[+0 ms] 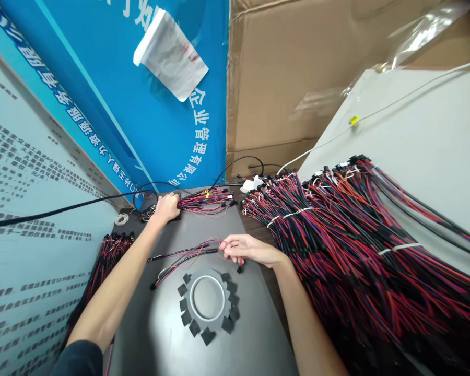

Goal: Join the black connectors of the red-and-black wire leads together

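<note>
On the far left, one bunch of thin red and black wires (115, 253) hangs by the side of the smooth grey table (141, 318). One small white coil of cord (121, 219) lies at the table's back corner.

The left hand (167, 206) reaches to the back. Its fingers curl down at the left end of one flat bunch of red and black wires with a yellow tag (207, 202). I cannot tell how tight they are.

Nearer, one small set of loose red and black wires (191, 254) lies across the table, its right end in the right hand (245, 248). There the thumb and fingers are pinched close on the thin wires. Below sits one round pale grey ring (207, 297), with more than six square black bits around its edge.

On the right is one huge heap of red, black and purple wires (337, 235), too many to count. White ties (401, 248) go around parts of it.
</note>
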Tool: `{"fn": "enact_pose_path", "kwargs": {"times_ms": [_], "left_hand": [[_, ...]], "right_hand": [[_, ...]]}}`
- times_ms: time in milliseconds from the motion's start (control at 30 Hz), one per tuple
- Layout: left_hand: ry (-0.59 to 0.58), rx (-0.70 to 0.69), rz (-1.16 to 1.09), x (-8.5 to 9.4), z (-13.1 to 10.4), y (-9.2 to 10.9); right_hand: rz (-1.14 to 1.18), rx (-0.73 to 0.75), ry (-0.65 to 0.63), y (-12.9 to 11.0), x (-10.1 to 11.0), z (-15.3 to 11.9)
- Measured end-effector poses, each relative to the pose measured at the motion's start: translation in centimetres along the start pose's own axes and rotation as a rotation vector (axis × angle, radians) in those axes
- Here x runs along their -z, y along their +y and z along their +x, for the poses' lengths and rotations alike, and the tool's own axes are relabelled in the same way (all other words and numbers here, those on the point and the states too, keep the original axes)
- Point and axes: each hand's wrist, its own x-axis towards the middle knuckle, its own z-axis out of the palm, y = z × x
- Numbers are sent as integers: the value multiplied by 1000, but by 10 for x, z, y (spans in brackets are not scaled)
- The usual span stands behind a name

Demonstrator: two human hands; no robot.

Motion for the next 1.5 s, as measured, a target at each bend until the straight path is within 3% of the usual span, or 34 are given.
{"fn": "enact_pose_path", "kwargs": {"times_ms": [200, 367, 667, 967, 1200, 1300, 1367, 1400, 1433, 1500], "left_hand": [[79, 38, 25, 0, -13, 11], [132, 20, 24, 6, -9, 17], [78, 46, -70, -7, 10, 1], [69, 119, -223, -4, 12, -10], [73, -86, -429, 1, 6, -10], [190, -158, -571, 7, -7, -4], [258, -121, -729, 11, -20, -1], [223, -54, -813, 14, -26, -2], [115, -20, -892, 17, -34, -4], [-237, -26, -1082, 23, -50, -12]], "right_hand": [[-7, -5, 29, 0, -2, 0], [-13, -12, 38, 3, -2, 1], [-23, -5, 45, 2, -4, 2], [-7, 0, 40, 2, -3, 3], [-16, -9, 50, 2, -3, 2], [-28, -11, 49, 2, -3, 2], [-32, -17, 56, 2, -3, 2], [-32, -18, 61, 3, -3, 2], [-31, -18, 65, 3, -3, 2], [-31, -12, 65, 3, -3, 1]]}}
